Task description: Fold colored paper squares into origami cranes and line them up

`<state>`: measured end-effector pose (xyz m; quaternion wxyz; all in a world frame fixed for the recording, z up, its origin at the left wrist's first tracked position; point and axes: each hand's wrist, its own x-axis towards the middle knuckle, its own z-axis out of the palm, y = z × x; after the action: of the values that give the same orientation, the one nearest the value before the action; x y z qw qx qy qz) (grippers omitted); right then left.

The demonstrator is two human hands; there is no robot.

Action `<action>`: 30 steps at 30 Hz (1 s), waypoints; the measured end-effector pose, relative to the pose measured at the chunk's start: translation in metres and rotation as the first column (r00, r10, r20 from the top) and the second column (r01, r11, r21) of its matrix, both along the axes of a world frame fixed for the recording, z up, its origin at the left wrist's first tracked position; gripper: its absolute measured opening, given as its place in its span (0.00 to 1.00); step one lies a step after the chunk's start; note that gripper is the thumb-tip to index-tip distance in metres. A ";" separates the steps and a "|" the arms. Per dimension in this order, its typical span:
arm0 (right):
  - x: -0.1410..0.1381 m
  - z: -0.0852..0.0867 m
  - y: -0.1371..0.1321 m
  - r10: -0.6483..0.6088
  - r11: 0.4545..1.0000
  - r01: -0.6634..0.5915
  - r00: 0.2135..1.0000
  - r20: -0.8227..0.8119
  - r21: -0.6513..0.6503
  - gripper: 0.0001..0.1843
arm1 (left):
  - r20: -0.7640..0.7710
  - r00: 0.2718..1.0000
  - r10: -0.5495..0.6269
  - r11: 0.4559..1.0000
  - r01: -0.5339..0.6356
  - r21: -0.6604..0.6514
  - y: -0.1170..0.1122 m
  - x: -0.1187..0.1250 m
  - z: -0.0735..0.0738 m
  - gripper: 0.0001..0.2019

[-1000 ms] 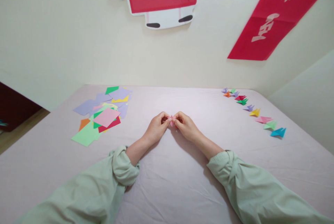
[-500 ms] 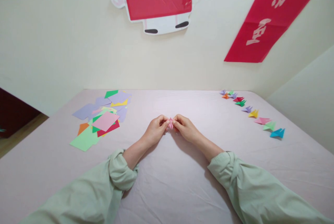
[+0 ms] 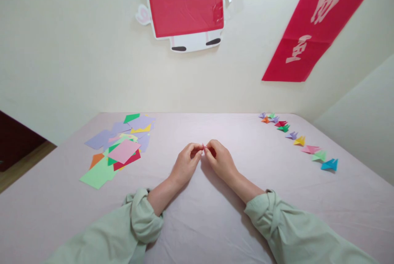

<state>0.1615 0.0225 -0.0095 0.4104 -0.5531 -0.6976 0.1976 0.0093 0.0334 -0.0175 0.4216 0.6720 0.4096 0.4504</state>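
Over the middle of the table, a small pink folded paper (image 3: 203, 148) sits between my fingertips, mostly hidden by them. My left hand (image 3: 185, 163) comes in from the left, its thumb and forefinger pinched at the paper's left side. On the other side, my right hand (image 3: 222, 160) pinches the same paper between thumb and fingers. The two hands' fingertips almost meet there, and only a thin pink edge shows.
Loose coloured paper sheets, with a pink sheet (image 3: 124, 151) on top, lie in a heap at the left. Along the right runs a slanting row of folded paper figures, the nearest a blue one (image 3: 330, 165). The pale tablecloth (image 3: 191, 223) reaches the wall.
The pink paper has turned from showing its pointed, spread shape to a thin edge. My fingers have shifted their pinch around it. The whole view has tilted slightly upward.
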 end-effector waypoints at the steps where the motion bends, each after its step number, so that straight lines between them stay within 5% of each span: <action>1: -0.001 0.000 -0.001 0.007 1.000 -0.008 0.999 0.041 0.022 0.05 | 0.015 1.000 0.000 1.000 0.000 -0.016 0.000 0.001 0.000 0.08; 7: -0.003 0.001 -0.004 0.125 0.989 -0.131 0.988 0.090 0.068 0.07 | 0.097 0.995 0.019 0.991 -0.006 -0.132 0.004 0.000 0.004 0.08; 15: 0.003 0.000 0.000 0.213 0.975 -0.206 0.973 -0.087 0.085 0.11 | 0.193 0.978 0.077 0.964 -0.024 -0.265 0.010 -0.006 0.010 0.11; 30: 0.005 0.003 0.003 0.223 0.968 -0.245 0.935 -0.275 -0.049 0.07 | 0.214 0.975 0.062 0.967 -0.006 -0.253 0.009 -0.004 0.002 0.10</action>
<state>0.1664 0.0258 -0.0068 0.4510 -0.4508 -0.6878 0.3467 0.0051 0.0424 -0.0153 0.5382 0.5520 0.4256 0.4738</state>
